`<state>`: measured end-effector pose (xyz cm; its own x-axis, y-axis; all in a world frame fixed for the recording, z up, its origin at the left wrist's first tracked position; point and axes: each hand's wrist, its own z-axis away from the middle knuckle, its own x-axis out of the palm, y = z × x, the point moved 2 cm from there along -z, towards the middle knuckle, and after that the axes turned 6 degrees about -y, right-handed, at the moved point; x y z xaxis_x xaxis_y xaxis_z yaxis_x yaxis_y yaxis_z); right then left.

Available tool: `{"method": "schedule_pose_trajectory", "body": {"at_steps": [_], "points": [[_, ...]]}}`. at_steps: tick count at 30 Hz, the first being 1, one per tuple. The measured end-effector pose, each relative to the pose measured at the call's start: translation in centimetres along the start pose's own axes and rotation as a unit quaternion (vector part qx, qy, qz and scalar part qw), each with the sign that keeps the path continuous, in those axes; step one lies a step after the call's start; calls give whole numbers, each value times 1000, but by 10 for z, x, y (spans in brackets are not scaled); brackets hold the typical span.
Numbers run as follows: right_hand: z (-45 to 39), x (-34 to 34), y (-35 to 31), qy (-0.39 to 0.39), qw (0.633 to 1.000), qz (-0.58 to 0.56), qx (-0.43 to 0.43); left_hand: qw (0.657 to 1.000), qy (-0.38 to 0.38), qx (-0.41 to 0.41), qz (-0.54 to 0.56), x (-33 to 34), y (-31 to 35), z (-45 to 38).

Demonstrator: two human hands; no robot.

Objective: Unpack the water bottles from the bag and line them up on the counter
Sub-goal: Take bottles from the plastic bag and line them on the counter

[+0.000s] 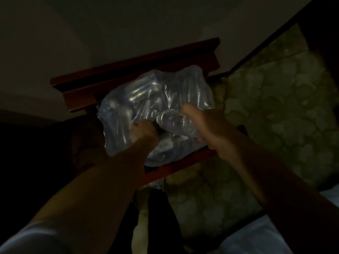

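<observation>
A clear plastic bag [128, 114] full of water bottles sits on a small red-brown wooden table [192, 160] in dim light. My left hand [143, 131] grips the bag's plastic near its opening at the front. My right hand [211, 125] is closed around a clear water bottle [176, 123], held on its side at the bag's mouth with the cap end pointing left. More bottles [139, 92] show as pale shapes through the plastic at the back of the bag.
A plain wall rises behind the table. To the right lies a green patterned floor or rug [275, 99]. The left side is dark. My legs and a foot [141, 228] stand below the table. A pale cloth edge [256, 235] shows at bottom right.
</observation>
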<state>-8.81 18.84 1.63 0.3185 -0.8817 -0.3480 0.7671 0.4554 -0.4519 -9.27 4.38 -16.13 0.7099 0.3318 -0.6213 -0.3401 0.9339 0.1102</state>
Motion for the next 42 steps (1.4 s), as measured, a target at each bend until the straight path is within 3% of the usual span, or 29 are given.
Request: {"method": "schedule_pose_trajectory", "body": {"at_steps": [3, 12, 19, 24, 28, 33, 36, 42], "points": [[-5, 1, 6, -7, 999, 13, -32, 1000, 31, 0, 1, 1, 3, 0], [-1, 2, 15, 28, 998, -39, -33, 974, 26, 86, 206, -19, -3, 29], [16, -15, 5, 40, 997, 19, -64, 939, -101, 98, 313, -57, 6, 65], [39, -19, 5, 30, 996, 61, -57, 912, -122, 114, 376, -70, 5, 101], [61, -21, -3, -15, 999, 38, -16, 866, -131, 131, 465, -80, -7, 138], [83, -26, -20, -48, 998, -38, -6, 834, -109, 69, 537, -99, -25, 176], [94, -23, -25, -80, 990, -112, -20, 786, -79, 75, 608, -109, -32, 195], [115, -5, -64, -213, 952, -216, -37, 702, -50, 85, 706, -137, -44, 227]]}}
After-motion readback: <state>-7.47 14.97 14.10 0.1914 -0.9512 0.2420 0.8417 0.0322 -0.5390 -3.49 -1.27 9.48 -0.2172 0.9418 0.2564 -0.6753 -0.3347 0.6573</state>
